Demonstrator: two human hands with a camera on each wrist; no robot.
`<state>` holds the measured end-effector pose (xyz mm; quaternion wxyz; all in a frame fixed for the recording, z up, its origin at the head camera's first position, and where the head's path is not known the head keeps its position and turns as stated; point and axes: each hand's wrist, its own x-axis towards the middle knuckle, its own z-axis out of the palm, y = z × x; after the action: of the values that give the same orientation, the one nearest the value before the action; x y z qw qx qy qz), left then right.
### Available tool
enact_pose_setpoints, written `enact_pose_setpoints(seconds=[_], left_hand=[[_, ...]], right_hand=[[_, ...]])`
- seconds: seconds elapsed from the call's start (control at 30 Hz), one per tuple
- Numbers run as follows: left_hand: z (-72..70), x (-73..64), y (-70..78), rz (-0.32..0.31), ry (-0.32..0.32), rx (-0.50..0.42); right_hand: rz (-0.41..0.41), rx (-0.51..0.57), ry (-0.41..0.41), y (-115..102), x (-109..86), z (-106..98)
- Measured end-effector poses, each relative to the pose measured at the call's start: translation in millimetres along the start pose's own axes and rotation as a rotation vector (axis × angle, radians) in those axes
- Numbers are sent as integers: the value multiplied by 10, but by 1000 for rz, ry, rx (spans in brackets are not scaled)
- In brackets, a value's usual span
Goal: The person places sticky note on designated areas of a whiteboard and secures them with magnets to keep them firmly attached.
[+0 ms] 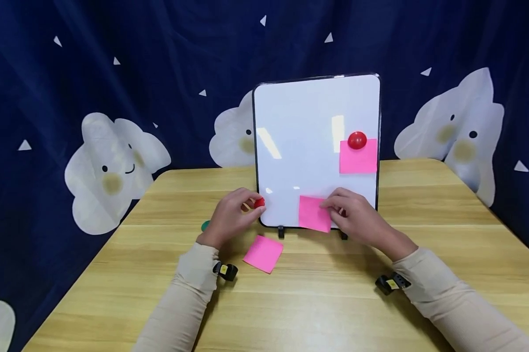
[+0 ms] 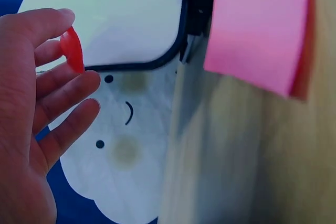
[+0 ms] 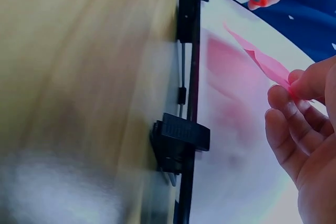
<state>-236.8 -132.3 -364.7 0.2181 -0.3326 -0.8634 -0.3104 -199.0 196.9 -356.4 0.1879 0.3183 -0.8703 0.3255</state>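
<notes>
My left hand [image 1: 232, 213] pinches a round red magnet [image 2: 72, 49] between thumb and fingers, near the lower left edge of the whiteboard [image 1: 308, 122]. In my right hand [image 1: 354, 215] a pink sticky note [image 1: 313, 213] is pinched by its right edge, in front of the board's lower part. The right wrist view shows this note edge-on, standing off the white surface. Higher up, a second pink note [image 1: 358, 161] hangs on the board's right side beneath a red magnet [image 1: 357, 140]. A third pink note [image 1: 263, 254] lies on the table below the board.
The whiteboard stands upright on black feet [image 1: 281, 232] on the wooden table [image 1: 317, 303]. Partly hidden behind my left hand is a green round piece [image 1: 205, 225]. A dark blue curtain [image 1: 181, 49] with white cloud shapes hangs behind the table.
</notes>
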Motion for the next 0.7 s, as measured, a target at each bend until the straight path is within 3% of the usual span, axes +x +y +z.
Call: enact_pose_setpoints(seconds=[0.37,0.7], left_hand=[[32,148,134,87,4,-10],[120,282,203,121,17,-10]], right_hand=[[-17,-23,44,64,76,-43],[-29,-48,58,111,145,-57]])
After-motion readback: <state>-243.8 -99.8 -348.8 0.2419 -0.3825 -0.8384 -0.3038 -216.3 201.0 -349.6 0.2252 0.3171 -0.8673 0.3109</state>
